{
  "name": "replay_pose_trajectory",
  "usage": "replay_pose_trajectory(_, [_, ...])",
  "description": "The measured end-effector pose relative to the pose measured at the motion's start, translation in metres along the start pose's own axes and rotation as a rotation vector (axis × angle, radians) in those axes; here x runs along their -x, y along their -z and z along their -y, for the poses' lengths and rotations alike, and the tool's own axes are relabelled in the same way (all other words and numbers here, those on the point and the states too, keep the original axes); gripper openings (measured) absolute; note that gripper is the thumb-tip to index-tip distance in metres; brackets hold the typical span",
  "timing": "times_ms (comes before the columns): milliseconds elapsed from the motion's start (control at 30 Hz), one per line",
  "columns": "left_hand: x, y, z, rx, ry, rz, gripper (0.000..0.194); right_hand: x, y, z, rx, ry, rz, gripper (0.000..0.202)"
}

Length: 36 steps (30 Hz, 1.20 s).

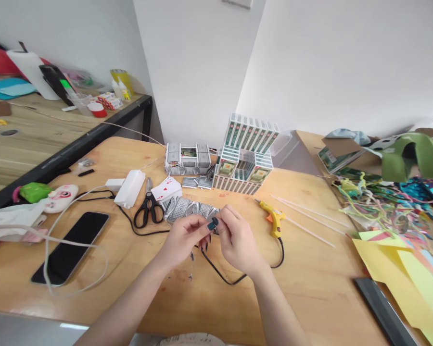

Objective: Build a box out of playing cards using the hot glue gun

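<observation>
Near the middle of the wooden table, my left hand (pixel 187 238) and my right hand (pixel 238 240) meet with fingertips pinched together. Whatever lies between the fingertips is too small to make out. Just behind them lies a patterned grey card piece (pixel 191 208), partly covered by my hands. A yellow glue gun (pixel 273 218) rests to the right of my right hand. Black scissors (pixel 148 206) and loose playing cards (pixel 167 188) are to the left. Farther back stand a grey card-covered box (pixel 187 160) and a stacked structure of green-and-white card boxes (pixel 243 154).
A black phone (pixel 72 247), a white cable (pixel 104 247) and a white power block (pixel 130 188) occupy the left side. Clear glue sticks (pixel 310 229) lie right of the glue gun. Its black cord loops by my hands. Coloured paper (pixel 393 274) covers the right edge.
</observation>
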<state>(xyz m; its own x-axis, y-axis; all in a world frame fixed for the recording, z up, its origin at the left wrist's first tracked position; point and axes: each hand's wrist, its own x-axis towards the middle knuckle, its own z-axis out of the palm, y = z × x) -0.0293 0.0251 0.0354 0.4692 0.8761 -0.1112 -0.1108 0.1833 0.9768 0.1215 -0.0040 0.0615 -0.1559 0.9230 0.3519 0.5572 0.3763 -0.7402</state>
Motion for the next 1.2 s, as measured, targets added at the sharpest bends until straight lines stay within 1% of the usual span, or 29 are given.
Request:
replay_pose_trajectory(67, [0.0, -0.001, 0.0, 0.007, -0.015, 0.04, 0.035, -0.001, -0.001, 0.002, -0.058, 0.003, -0.015, 0.021])
replay_pose_trajectory(200, [0.001, -0.003, 0.0, 0.026, -0.05, 0.106, 0.033, 0.0, -0.004, -0.001, -0.168, -0.043, -0.099, 0.024])
replay_pose_trajectory(267, [0.001, -0.002, 0.0, 0.023, -0.053, 0.122, 0.032, 0.001, -0.001, -0.006, -0.219, -0.107, -0.189, 0.026])
replay_pose_trajectory(333, [0.001, -0.001, 0.002, 0.027, -0.046, 0.118, 0.032, 0.002, 0.005, -0.013, -0.247, -0.191, -0.318, 0.028])
replay_pose_trajectory(367, [0.001, 0.0, 0.003, 0.033, -0.044, 0.111, 0.033, 0.003, 0.008, -0.016, -0.249, -0.229, -0.358, 0.029])
replay_pose_trajectory(400, [0.001, 0.0, 0.005, 0.04, -0.046, 0.104, 0.034, 0.003, 0.01, -0.019, -0.257, -0.257, -0.358, 0.03])
replay_pose_trajectory(533, [-0.001, -0.001, 0.007, 0.04, -0.065, 0.097, 0.034, 0.007, 0.012, -0.017, -0.332, -0.317, -0.183, 0.033])
replay_pose_trajectory(700, [-0.003, -0.001, 0.004, 0.044, -0.072, 0.101, 0.031, 0.011, 0.01, -0.005, -0.365, -0.333, -0.054, 0.021])
replay_pose_trajectory(767, [-0.003, -0.001, 0.004, 0.047, -0.078, 0.097, 0.031, 0.012, 0.011, -0.002, -0.394, -0.342, -0.01, 0.019])
replay_pose_trajectory(933, [-0.001, 0.0, 0.007, 0.042, -0.083, 0.089, 0.029, 0.011, 0.015, -0.002, -0.343, -0.352, 0.045, 0.018])
replay_pose_trajectory(1067, [-0.001, 0.001, 0.008, 0.01, -0.093, 0.088, 0.028, 0.011, 0.017, -0.001, -0.315, -0.409, 0.074, 0.017])
replay_pose_trajectory(1200, [-0.002, 0.001, 0.009, -0.031, -0.096, 0.098, 0.027, 0.011, 0.014, 0.003, -0.264, -0.416, 0.045, 0.013])
